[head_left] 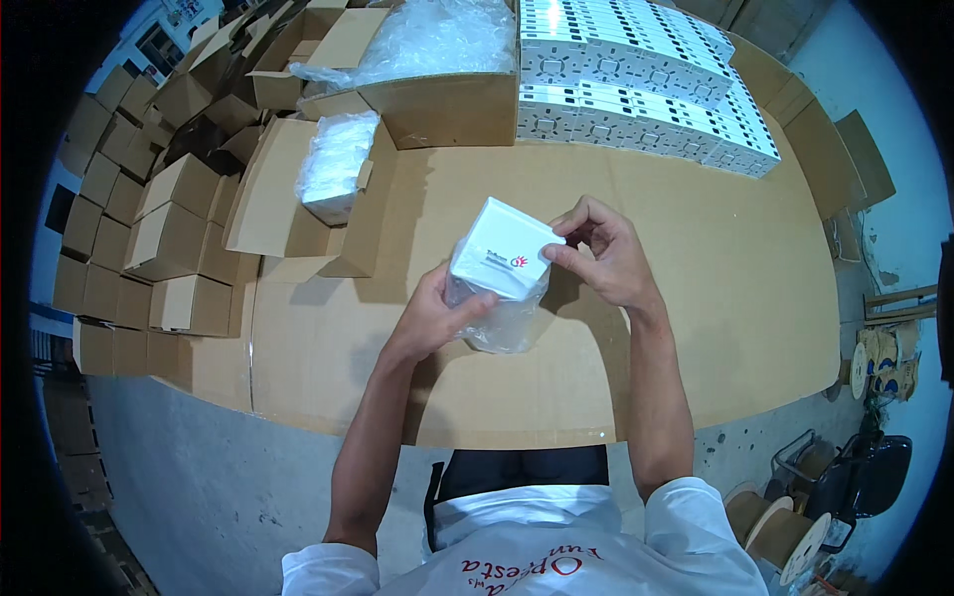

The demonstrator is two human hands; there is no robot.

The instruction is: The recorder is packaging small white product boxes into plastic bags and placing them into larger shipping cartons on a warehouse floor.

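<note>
Centrally, a small white box (505, 250) sits half inside a clear plastic bag (502, 323), above the cardboard-covered table's (735, 298) middle. Left hand (432, 320) grips the bag underneath; right hand (601, 253) pinches the box's top corner. White boxes (646, 84) stacked along far edge, open cartons (298, 199) at left edge.
</note>
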